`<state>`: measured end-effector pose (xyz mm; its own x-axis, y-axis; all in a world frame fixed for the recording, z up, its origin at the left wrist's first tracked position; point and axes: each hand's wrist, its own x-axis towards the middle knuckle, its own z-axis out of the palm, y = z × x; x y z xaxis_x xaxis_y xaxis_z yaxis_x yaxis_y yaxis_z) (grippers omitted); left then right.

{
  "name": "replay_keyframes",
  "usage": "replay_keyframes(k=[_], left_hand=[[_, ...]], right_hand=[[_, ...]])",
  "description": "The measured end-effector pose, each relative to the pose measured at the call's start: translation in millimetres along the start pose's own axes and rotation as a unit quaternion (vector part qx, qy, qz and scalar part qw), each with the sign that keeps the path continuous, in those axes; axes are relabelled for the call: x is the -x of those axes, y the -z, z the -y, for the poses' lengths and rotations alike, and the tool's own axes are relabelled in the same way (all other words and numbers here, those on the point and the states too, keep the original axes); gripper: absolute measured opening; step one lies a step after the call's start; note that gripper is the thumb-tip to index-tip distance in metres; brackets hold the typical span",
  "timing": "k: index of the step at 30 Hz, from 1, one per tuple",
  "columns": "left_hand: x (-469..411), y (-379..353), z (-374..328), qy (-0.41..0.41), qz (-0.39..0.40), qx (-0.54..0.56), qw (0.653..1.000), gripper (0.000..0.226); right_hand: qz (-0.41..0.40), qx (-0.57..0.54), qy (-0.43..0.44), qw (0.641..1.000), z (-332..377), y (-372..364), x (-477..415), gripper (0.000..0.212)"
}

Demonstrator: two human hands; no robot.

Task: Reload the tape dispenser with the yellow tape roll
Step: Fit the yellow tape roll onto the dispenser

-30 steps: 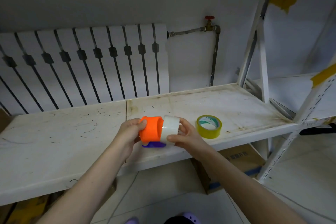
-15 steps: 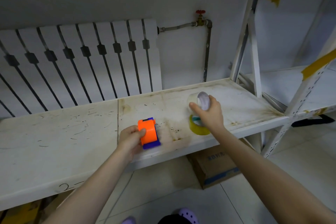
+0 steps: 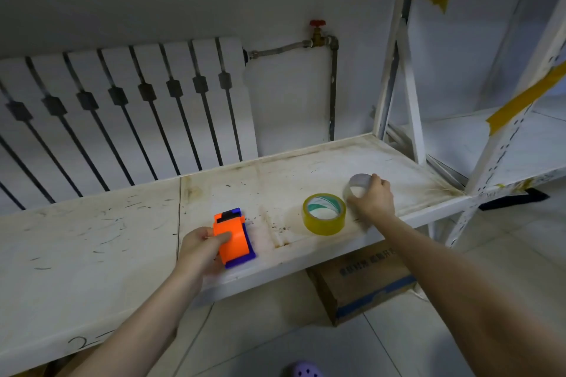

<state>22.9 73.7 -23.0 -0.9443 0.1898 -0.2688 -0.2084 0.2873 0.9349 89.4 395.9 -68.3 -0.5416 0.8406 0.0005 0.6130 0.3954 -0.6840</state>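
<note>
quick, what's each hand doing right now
Left hand: shut on the dispenser.
Right hand: shut on the clear roll, beside the yellow roll.

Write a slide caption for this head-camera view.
Left hand holds orange dispenser; right hand grips clear roll beside yellow tape roll.

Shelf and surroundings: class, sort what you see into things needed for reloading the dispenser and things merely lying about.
Needed: dispenser under the left hand; yellow roll on the shelf; clear roll at the right hand.

Lying about: box, radiator, valve, shoe.
</note>
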Motion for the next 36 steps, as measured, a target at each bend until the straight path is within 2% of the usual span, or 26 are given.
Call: replay_keyframes(k=[2,4,6,7,9,11,14,16,23,26,30,32,34,36], left_hand=[[1.4,1.2,4.6,-0.010,0.011,-0.022,1.000,0.018],[1.9,3.3,9.2,-0.018,0.010,-0.024,0.999,0.013],[2.7,4.2,11.8,-0.023,-0.001,-0.011,1.000,0.010],[3.4,3.6,12.4,-0.024,-0.006,-0.003,1.000,0.011],[4.1,2.1,12.4,-0.023,-0.017,0.015,0.999,0.016],[4.3,0.9,11.7,-0.024,-0.024,0.026,0.999,0.018],[4.1,1.6,10.8,-0.016,-0.026,0.031,0.999,0.017],[1.7,4.2,12.1,-0.007,-0.022,0.032,0.999,0.015],[-2.8,10.0,13.8,-0.002,0.001,0.028,1.000,0.009],[-3.3,12.7,11.3,-0.004,0.006,0.029,1.000,0.008],[-4.8,17.3,8.9,-0.005,0.005,0.023,1.000,0.012],[-3.4,18.4,7.4,-0.005,0.004,0.030,1.000,0.012],[0.3,18.5,3.5,-0.005,0.003,0.060,0.998,0.016],[3.7,18.1,-1.4,0.003,0.002,0.101,0.995,0.020]], right_hand=[[0.011,0.002,0.017,1.000,-0.5,-3.8,1.1,0.083],[-0.024,-0.013,0.051,0.998,2.4,-6.8,6.3,0.079],[-0.067,-0.040,0.115,0.990,10.6,-9.4,16.8,0.065],[-0.061,-0.046,0.149,0.986,16.5,-10.6,23.5,0.057],[0.007,-0.024,0.208,0.978,27.9,-15.5,35.5,0.051],[0.086,0.048,0.234,0.967,36.9,-22.4,42.2,0.064],[0.142,0.147,0.195,0.959,44.7,-31.0,40.5,0.101],[0.153,0.189,0.166,0.956,48.2,-33.6,37.9,0.110],[0.131,0.290,0.168,0.933,53.9,-42.7,39.8,0.085],[0.135,0.278,0.160,0.937,53.8,-42.1,38.2,0.084],[0.151,0.250,0.160,0.943,53.0,-39.8,42.2,0.100],[0.132,0.246,0.183,0.943,56.9,-37.1,53.1,0.107],[0.112,0.186,0.247,0.944,66.3,-38.4,72.6,0.099],[0.159,0.085,0.293,0.939,80.5,-42.1,102.4,0.085]])
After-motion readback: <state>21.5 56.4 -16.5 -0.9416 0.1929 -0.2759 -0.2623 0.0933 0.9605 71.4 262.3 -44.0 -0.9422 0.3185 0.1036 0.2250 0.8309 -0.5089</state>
